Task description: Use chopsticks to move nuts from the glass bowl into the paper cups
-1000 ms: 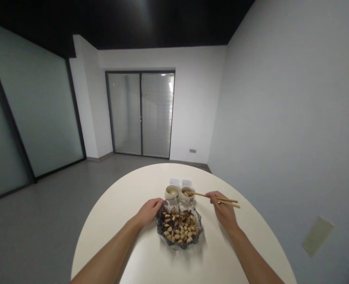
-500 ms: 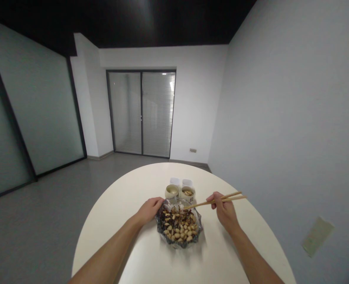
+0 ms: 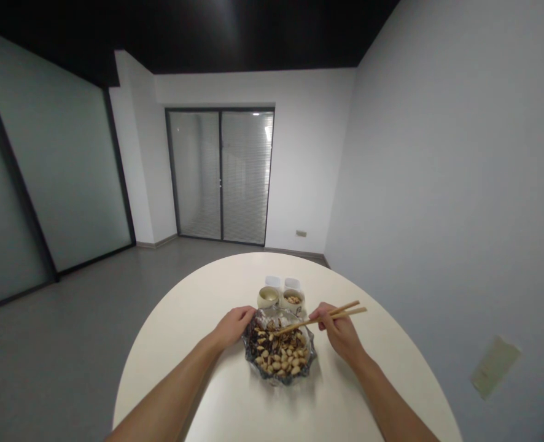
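- The round counter (image 3: pixel 235 405) is smooth, matte and cream-white. Both forearms reach out over its near edge.
- A glass bowl (image 3: pixel 279 381) with a dark, scalloped rim sits at the middle of the counter, close in front of the person. It holds a mix of pale oval kernels (image 3: pixel 285 362) on its near side and dark seeds (image 3: pixel 253 344) on its far left side.
- The left hand (image 3: pixel 233 326) is loosely curled, its fingers resting against the bowl's far left rim, probably to steady it. Whether it truly grips the rim I cannot tell.
- The right hand (image 3: pixel 337 331) is closed around a pair of wooden chopsticks (image 3: pixel 327 316). They slant down to the left so that their tips lie over the far part of the mix.
- Just beyond the bowl stand two small pale cups, side by side. The left cup (image 3: pixel 268 298) looks empty of kernels, while the right cup (image 3: pixel 293 299) has pale kernels in it.
- Two white squarish pieces (image 3: pixel 282 283) sit just behind the cups.
- Far off are a grey floor and glass doors (image 3: pixel 220 178) with blinds.
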`<state>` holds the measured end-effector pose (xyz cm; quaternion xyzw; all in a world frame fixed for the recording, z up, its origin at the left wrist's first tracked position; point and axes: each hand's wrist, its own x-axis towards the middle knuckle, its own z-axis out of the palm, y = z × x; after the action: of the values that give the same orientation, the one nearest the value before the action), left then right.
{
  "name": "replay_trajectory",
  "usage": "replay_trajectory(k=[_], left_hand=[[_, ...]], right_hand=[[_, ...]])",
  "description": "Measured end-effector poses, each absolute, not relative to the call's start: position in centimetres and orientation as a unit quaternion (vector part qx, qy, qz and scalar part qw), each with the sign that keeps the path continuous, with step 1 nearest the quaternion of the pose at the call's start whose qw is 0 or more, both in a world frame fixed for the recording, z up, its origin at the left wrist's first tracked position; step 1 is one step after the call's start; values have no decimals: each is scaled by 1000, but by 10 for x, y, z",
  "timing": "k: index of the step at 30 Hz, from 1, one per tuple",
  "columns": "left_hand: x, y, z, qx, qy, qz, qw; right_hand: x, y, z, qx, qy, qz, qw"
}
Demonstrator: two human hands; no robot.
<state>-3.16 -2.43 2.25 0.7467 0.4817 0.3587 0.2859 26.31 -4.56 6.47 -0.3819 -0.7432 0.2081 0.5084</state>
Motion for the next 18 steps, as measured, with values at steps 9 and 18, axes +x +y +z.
replay_trajectory(k=[9,18], left_hand=[[-31,-27,26,748,481,357,286],[-33,-25,24,745,475,365,293]], right_hand=[[261,-49,66,-397,-745,213,492],[261,-50,72,-398,-709,231,535]])
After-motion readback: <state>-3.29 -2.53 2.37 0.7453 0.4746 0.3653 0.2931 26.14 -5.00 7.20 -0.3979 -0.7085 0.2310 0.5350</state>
